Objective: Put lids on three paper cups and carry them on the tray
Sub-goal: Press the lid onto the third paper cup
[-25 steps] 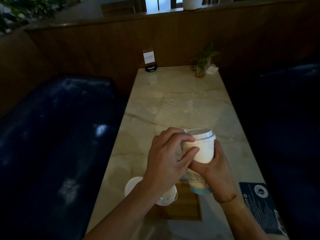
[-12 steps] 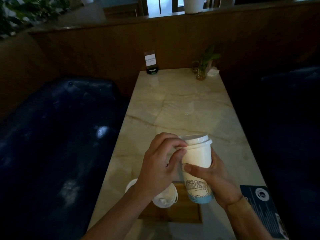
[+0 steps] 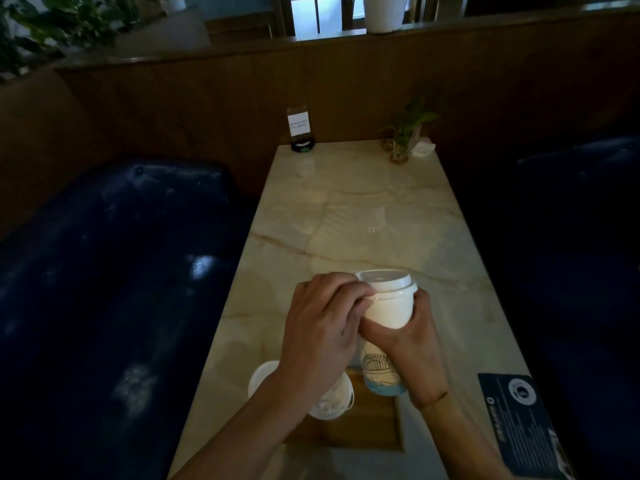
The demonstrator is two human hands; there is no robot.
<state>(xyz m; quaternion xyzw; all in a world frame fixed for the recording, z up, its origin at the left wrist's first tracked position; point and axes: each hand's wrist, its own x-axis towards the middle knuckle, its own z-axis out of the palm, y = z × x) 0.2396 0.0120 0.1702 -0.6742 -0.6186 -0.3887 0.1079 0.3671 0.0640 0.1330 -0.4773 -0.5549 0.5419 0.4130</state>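
both hands (image 3: 412,344) grip smooth lidded paper cup (image 3: 389,308).

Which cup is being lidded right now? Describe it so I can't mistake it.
On the marble table, near edge, above the wooden tray: the tall paper cup gripped by the right hand. Unlike the lidded cup under the left forearm, it has a blue bridge drawing.

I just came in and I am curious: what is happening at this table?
A person is fitting a lid onto a paper cup. The right hand grips the cup, while the left hand pinches the lid's rim. Below them lies a wooden tray, with another lidded cup partly hidden under the left arm.
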